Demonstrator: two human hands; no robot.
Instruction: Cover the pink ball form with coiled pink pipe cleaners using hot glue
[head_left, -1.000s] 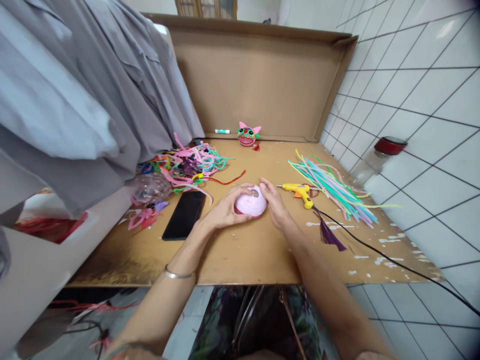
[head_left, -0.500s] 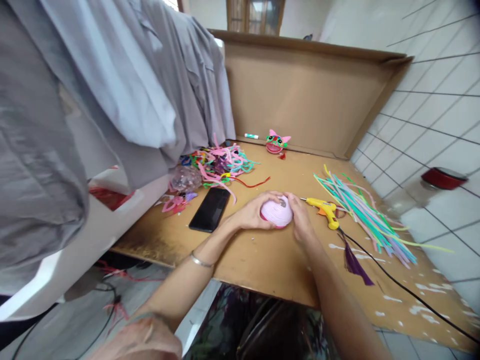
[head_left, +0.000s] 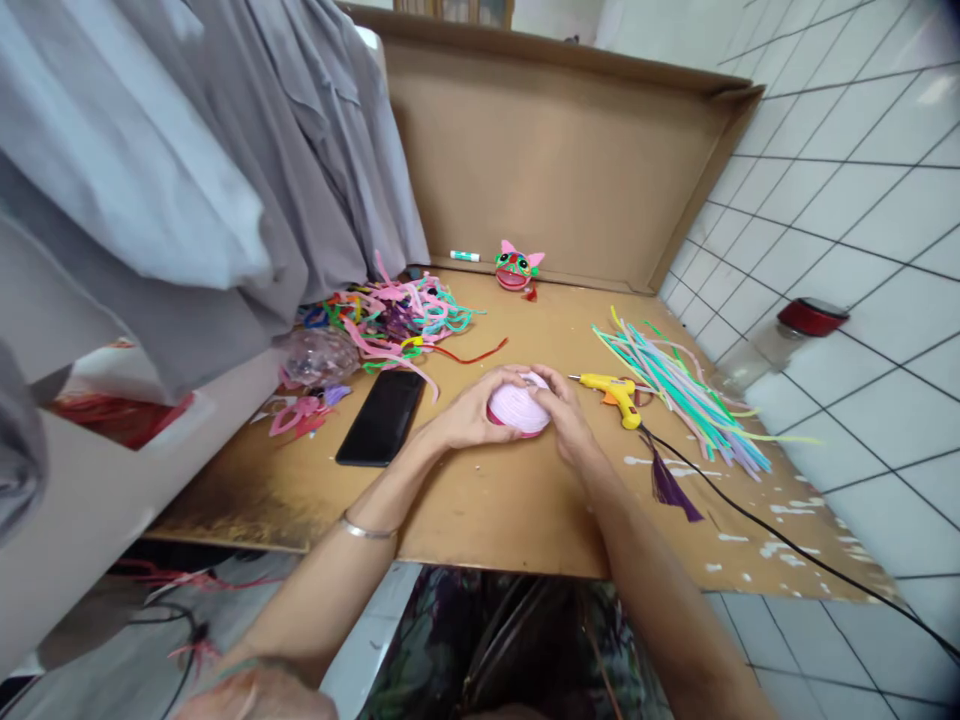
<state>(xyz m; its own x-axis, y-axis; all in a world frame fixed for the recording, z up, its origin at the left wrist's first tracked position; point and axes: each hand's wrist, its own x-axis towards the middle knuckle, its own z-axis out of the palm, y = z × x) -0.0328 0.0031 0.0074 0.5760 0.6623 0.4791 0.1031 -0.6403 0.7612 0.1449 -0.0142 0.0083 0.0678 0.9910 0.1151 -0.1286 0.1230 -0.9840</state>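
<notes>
A round pale-pink object with a darker pink lower rim is held between both hands above the front middle of the table. My left hand wraps round its left side, fingers over the top and thumb along the near edge. On its right side, my right hand is closed against it, with fingers on the top. To the right lies a yellow glue gun with its nozzle pointing at my right hand. A black phone rests left of my left hand.
Colourful pipe cleaners lie at the right, by a purple tassel and a black cord. A tangled pile sits back left. A small pink-eared figure and a glue stick stand near the cardboard wall.
The view has shifted, so the table's things appear further left. My right fingers have moved further over the top of the pink object, which both hands still hold.
</notes>
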